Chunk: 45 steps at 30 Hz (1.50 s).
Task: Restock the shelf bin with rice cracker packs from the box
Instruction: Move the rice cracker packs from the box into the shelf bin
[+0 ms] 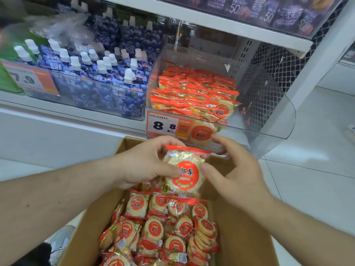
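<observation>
My left hand (142, 164) grips a rice cracker pack (185, 169), round cracker in clear wrap with a red label, above the cardboard box (238, 217). My right hand (232, 169) touches the pack's right edge with thumb and fingers spread. Several more rice cracker packs (163, 229) lie loose in the box below. The clear shelf bin (272, 129) stands just beyond my hands, holding several stacked packs (194, 93) with red edges.
A price tag reading 8.8 (165, 126) sits on the bin's front. Blue spouted jelly pouches (96, 77) fill the bin to the left. A white shelf (211, 20) hangs overhead. White tiled floor (317, 169) lies to the right.
</observation>
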Each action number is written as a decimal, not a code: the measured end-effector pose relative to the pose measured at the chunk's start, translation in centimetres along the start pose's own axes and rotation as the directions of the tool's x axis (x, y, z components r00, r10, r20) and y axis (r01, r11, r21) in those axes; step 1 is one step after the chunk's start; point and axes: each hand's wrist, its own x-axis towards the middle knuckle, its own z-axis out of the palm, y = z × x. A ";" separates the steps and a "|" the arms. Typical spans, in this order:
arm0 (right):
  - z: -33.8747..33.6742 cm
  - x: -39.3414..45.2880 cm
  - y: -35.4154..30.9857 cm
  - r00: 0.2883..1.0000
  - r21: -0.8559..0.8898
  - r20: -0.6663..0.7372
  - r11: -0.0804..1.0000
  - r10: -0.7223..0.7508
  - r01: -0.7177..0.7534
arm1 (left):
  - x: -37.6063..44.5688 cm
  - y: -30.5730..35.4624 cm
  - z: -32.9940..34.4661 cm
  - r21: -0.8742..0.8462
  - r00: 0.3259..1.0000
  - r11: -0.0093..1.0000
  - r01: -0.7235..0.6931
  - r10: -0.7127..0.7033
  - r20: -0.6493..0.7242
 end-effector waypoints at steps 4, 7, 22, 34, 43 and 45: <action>-0.6 1.0 -0.7 0.979 -0.061 0.203 0.998 0.019 -0.007 | -0.3 0.7 0.2 0.128 0.999 0.992 -0.017 0.012 0.044; -0.3 1.1 -1.1 0.978 -0.003 0.153 0.989 0.145 -0.146 | -0.2 0.8 0.4 0.075 0.997 0.996 -0.041 0.046 -0.060; -1.5 0.8 -4.2 0.608 0.850 0.356 0.025 0.709 -0.526 | 0.6 -0.5 2.5 -0.181 0.826 0.973 -0.139 0.013 -0.563; 0.5 -1.3 -6.8 0.508 0.664 0.515 0.055 0.690 -0.746 | 0.2 0.0 4.5 -0.141 0.902 0.964 -0.225 0.151 -0.406; -0.6 1.3 -3.8 0.801 0.520 0.218 0.628 0.558 -0.579 | -0.2 1.5 2.3 -0.196 0.959 0.971 -0.135 0.078 -0.274; -0.7 1.5 -3.6 0.796 0.542 0.387 0.584 0.465 -0.604 | -0.4 1.7 2.2 -0.228 0.976 0.966 -0.123 0.076 -0.204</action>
